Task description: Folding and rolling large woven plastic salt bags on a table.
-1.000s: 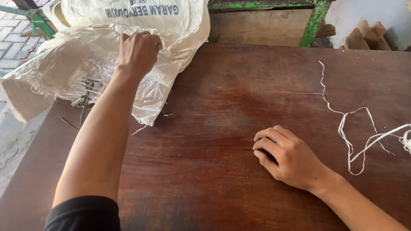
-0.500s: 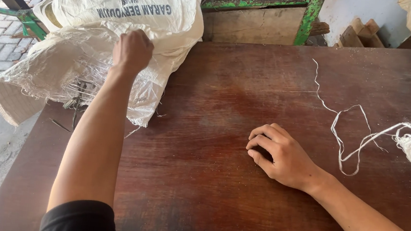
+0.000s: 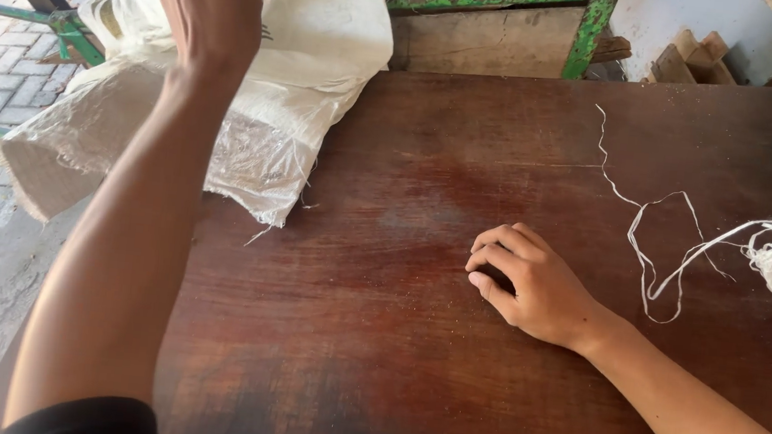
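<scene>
Dark wooden bench [image 3: 372, 357], white woven sack [image 3: 258, 73] slumped over its far left corner, contents not visible, left hand [image 3: 210, 4] against the sack up top, grip unclear, right hand [image 3: 531, 283] loosely curled, knuckles on bench centre, holding nothing visible, loose white strings [image 3: 657, 243] near right edge.

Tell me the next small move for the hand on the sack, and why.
Probably draw the white woven sack toward the middle of the table. The left hand is raised on the sack, which lies half off the table's far left corner. The right hand rests curled on bare wood, and the open space between them looks free to take the sack.
</scene>
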